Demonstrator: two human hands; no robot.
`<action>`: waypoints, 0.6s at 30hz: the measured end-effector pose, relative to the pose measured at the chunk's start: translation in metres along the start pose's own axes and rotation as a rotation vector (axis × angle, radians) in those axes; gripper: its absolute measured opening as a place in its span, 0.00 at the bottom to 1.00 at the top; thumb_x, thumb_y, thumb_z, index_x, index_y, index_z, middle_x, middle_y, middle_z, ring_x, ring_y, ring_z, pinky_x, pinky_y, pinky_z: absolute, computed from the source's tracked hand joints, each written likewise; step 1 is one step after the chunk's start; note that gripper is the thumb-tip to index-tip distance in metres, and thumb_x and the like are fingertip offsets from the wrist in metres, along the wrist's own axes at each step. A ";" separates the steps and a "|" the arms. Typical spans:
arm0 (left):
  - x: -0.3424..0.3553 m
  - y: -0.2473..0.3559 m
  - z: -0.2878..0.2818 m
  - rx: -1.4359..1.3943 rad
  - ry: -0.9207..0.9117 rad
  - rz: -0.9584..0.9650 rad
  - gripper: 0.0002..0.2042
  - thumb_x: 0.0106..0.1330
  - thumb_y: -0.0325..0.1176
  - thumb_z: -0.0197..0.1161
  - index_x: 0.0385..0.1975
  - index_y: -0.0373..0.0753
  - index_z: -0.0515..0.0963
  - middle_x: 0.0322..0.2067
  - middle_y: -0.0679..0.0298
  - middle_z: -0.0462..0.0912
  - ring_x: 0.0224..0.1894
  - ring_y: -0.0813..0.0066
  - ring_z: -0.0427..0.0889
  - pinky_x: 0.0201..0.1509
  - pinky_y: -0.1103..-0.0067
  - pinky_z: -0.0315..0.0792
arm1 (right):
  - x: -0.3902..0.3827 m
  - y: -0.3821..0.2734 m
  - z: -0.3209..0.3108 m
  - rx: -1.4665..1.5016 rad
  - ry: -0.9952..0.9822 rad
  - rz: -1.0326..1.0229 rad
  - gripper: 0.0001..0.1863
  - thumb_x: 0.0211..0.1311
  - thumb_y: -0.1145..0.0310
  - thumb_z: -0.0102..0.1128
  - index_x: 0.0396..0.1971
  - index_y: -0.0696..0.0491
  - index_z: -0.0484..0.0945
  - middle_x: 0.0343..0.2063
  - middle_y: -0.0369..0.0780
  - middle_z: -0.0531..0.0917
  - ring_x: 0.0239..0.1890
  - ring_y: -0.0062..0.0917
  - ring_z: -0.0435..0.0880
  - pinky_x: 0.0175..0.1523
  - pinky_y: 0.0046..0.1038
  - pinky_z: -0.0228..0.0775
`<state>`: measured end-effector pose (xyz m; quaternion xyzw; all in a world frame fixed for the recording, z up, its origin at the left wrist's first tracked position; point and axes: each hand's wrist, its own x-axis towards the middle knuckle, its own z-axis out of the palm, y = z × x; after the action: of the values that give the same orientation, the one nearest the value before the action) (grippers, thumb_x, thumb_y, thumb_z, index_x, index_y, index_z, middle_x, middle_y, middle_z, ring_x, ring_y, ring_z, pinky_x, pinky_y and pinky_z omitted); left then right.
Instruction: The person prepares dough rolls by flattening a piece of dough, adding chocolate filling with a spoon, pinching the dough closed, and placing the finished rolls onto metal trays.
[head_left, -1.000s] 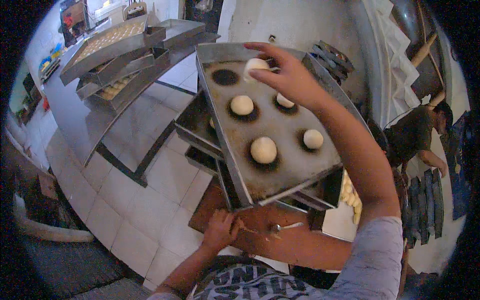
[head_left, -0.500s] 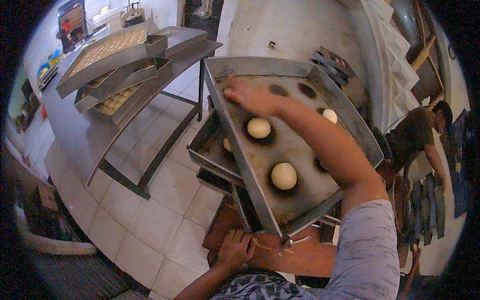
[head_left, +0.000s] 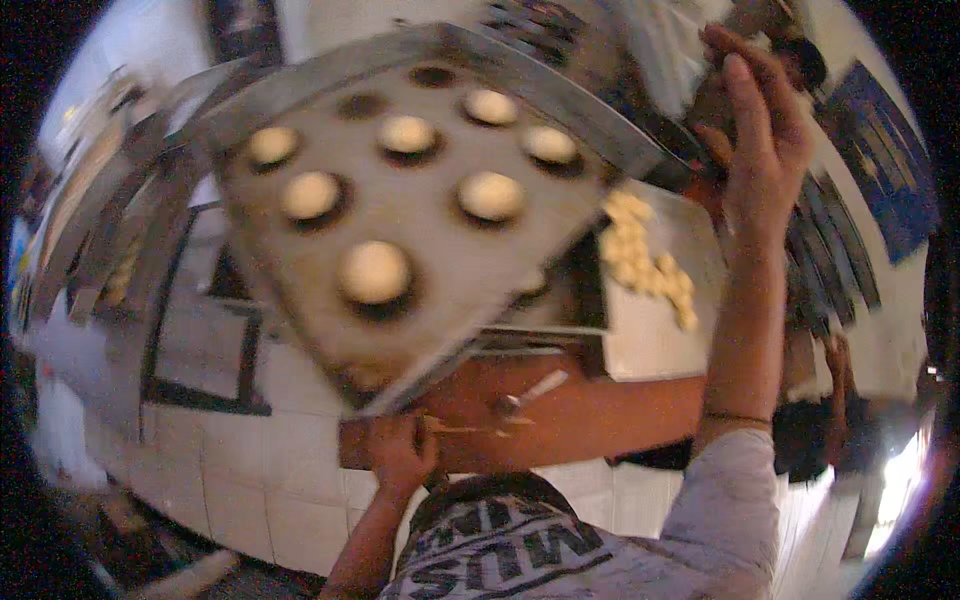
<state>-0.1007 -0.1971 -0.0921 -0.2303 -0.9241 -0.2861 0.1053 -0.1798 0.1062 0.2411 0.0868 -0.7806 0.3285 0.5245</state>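
A deep metal baking tray (head_left: 400, 235) holds several round, pale dough balls, each inside a dark ring. One dough ball (head_left: 375, 272) sits toward the near corner, another (head_left: 272, 147) beside the left wall. My right hand (head_left: 765, 140) is lifted off the tray's right side, fingers stretched and nothing visible in them. Near the tray's closest corner, my left hand (head_left: 403, 455) curls over the left end of a reddish-brown board (head_left: 600, 415). A small tool with a pale handle (head_left: 540, 387) lies on this board.
Small yellowish dough pieces (head_left: 640, 255) are clustered on a pale surface right of the tray. Another tray (head_left: 560, 300) shows beneath the top one. Dark slatted stacks (head_left: 830, 240) and a person (head_left: 800, 65) are at the right. A blurred table stands left.
The view has swung right. My right hand has left the tray's far left and risen to the right; a dough ball shows where it was. My left hand stays at the board's end.
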 end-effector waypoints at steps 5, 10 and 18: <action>-0.001 0.008 0.009 -0.150 0.107 -0.035 0.08 0.56 0.32 0.57 0.32 0.35 0.74 0.30 0.53 0.74 0.35 0.54 0.72 0.40 0.67 0.65 | -0.103 0.153 -0.125 -0.735 -0.351 0.326 0.12 0.51 0.62 0.59 0.32 0.53 0.80 0.30 0.47 0.81 0.30 0.40 0.80 0.37 0.34 0.70; -0.004 0.028 0.000 -0.094 0.180 0.009 0.05 0.58 0.28 0.55 0.32 0.35 0.74 0.33 0.54 0.75 0.37 0.55 0.73 0.44 0.68 0.66 | -0.226 0.230 -0.148 -0.706 -0.751 0.463 0.13 0.47 0.67 0.61 0.34 0.56 0.80 0.28 0.47 0.79 0.31 0.39 0.78 0.38 0.34 0.70; 0.018 0.126 -0.020 -0.312 0.118 0.029 0.06 0.56 0.23 0.56 0.34 0.34 0.74 0.30 0.56 0.77 0.33 0.60 0.76 0.39 0.74 0.69 | -0.204 0.224 -0.132 -0.631 -0.823 0.262 0.12 0.39 0.78 0.58 0.29 0.59 0.76 0.32 0.47 0.76 0.37 0.42 0.74 0.42 0.35 0.69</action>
<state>-0.0536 -0.1098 -0.0099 -0.2401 -0.8573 -0.4375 0.1263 -0.0980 0.3155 -0.0016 -0.0519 -0.9869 0.0793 0.1302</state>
